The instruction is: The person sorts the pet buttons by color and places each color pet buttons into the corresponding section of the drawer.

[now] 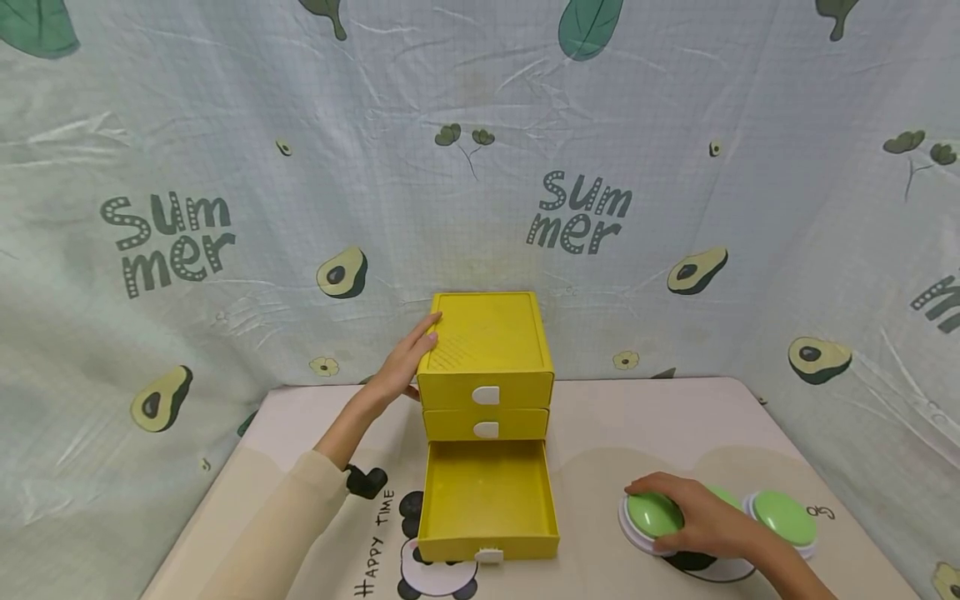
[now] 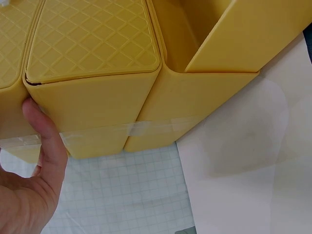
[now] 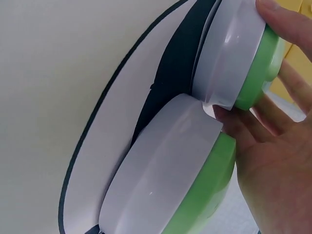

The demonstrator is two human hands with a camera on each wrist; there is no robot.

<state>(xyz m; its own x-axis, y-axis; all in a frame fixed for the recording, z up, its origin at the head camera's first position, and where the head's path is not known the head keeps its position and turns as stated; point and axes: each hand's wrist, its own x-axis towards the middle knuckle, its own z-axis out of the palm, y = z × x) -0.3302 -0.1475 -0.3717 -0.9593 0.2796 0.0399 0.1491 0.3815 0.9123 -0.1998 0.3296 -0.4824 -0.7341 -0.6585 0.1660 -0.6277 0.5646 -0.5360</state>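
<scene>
A yellow three-drawer cabinet point(image 1: 487, 333) stands at the middle of the table's back part, its bottom drawer point(image 1: 487, 492) pulled out with a bare floor. My left hand point(image 1: 401, 362) rests against its upper left edge, fingers straight; in the left wrist view the thumb point(image 2: 48, 136) presses on the yellow side wall. On the right, my right hand point(image 1: 701, 517) grips a round white push button with a green dome point(image 1: 651, 517), fingers and thumb spread round its rim. In the right wrist view this button point(image 3: 231, 53) sits beside a second button point(image 3: 161, 165).
Two more green-domed buttons, one partly hidden behind the right hand point(image 1: 723, 497) and one further right point(image 1: 783, 518), stand on the printed table mat point(image 1: 600, 433). A patterned curtain point(image 1: 480, 208) hangs close behind the cabinet. Clear tape point(image 2: 146, 127) runs across the cabinet's side.
</scene>
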